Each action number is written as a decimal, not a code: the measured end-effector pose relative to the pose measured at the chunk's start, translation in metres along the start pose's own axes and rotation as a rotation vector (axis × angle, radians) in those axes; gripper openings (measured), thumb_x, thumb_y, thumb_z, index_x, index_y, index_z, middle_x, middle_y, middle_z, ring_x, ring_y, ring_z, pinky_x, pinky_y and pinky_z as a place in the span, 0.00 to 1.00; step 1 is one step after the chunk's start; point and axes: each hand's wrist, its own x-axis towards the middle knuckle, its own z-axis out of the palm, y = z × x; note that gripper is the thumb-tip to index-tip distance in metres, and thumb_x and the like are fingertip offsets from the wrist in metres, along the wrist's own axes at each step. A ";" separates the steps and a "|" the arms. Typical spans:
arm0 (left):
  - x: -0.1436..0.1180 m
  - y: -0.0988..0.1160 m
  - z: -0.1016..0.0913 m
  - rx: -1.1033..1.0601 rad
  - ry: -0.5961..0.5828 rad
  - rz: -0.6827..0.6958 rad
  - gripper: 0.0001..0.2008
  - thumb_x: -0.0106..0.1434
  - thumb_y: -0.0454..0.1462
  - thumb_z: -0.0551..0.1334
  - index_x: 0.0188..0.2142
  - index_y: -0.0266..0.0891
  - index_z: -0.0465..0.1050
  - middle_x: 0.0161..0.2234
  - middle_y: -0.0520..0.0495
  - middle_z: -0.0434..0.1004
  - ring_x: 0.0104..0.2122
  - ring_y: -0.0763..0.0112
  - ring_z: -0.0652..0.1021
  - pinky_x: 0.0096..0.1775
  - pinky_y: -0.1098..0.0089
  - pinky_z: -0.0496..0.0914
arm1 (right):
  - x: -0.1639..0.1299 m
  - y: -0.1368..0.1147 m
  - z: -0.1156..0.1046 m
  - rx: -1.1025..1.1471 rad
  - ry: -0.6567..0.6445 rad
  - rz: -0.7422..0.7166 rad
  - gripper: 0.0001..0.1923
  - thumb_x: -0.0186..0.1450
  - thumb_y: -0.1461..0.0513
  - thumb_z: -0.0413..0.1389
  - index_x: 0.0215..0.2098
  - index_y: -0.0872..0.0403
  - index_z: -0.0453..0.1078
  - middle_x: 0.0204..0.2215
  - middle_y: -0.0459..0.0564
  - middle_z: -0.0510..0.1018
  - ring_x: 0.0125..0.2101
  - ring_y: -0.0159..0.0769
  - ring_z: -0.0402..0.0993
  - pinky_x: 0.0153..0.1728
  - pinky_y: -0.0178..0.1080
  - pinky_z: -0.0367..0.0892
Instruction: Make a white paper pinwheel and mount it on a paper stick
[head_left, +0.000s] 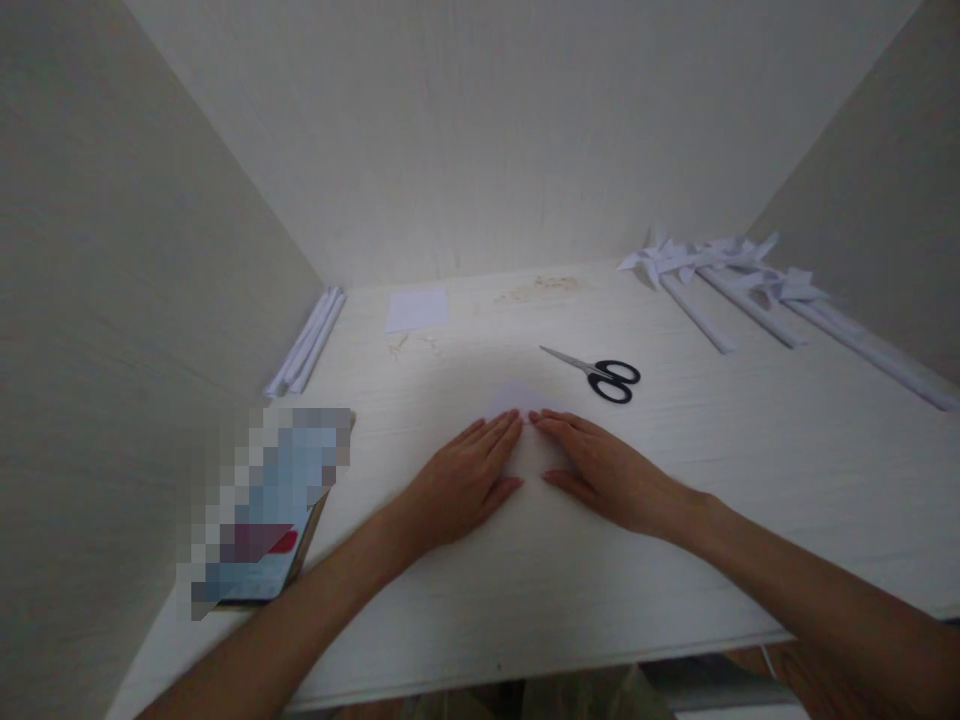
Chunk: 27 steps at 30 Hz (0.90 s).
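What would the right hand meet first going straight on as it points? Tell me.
Probably the left hand; only a narrow gap parts it from the right hand at the white paper. Exact depth is hard to judge.

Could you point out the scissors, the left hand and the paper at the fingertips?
Scissors [589, 369]: head view, on the metal where the blades meet the handles.
Left hand [466, 474]: head view, on the back of it.
Paper [516, 398]: head view, on its uncovered far part.
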 end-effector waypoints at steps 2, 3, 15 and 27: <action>0.002 -0.004 -0.001 0.043 -0.002 -0.040 0.24 0.64 0.42 0.46 0.56 0.30 0.51 0.58 0.35 0.54 0.58 0.64 0.56 0.56 0.60 0.54 | -0.001 0.001 0.000 -0.012 0.001 -0.001 0.23 0.62 0.61 0.49 0.54 0.63 0.54 0.52 0.62 0.64 0.53 0.43 0.59 0.52 0.48 0.60; 0.003 -0.006 -0.001 0.060 0.002 -0.061 0.24 0.64 0.42 0.46 0.55 0.30 0.52 0.58 0.34 0.54 0.57 0.63 0.57 0.56 0.59 0.54 | -0.001 0.000 0.001 -0.011 0.001 -0.009 0.23 0.62 0.61 0.49 0.54 0.62 0.54 0.52 0.61 0.64 0.53 0.43 0.59 0.52 0.48 0.60; 0.004 0.000 0.002 0.066 -0.029 -0.176 0.26 0.64 0.46 0.42 0.57 0.35 0.51 0.60 0.37 0.46 0.60 0.62 0.49 0.56 0.52 0.48 | -0.006 -0.013 0.013 -0.150 0.086 -0.096 0.19 0.60 0.58 0.50 0.47 0.62 0.59 0.48 0.65 0.66 0.49 0.48 0.64 0.47 0.51 0.64; -0.006 -0.027 -0.002 0.029 0.035 -0.356 0.21 0.65 0.41 0.40 0.55 0.39 0.57 0.59 0.45 0.53 0.58 0.67 0.55 0.55 0.54 0.51 | -0.005 -0.011 0.010 -0.196 0.061 -0.122 0.21 0.60 0.57 0.51 0.47 0.64 0.60 0.47 0.65 0.66 0.46 0.46 0.65 0.46 0.48 0.64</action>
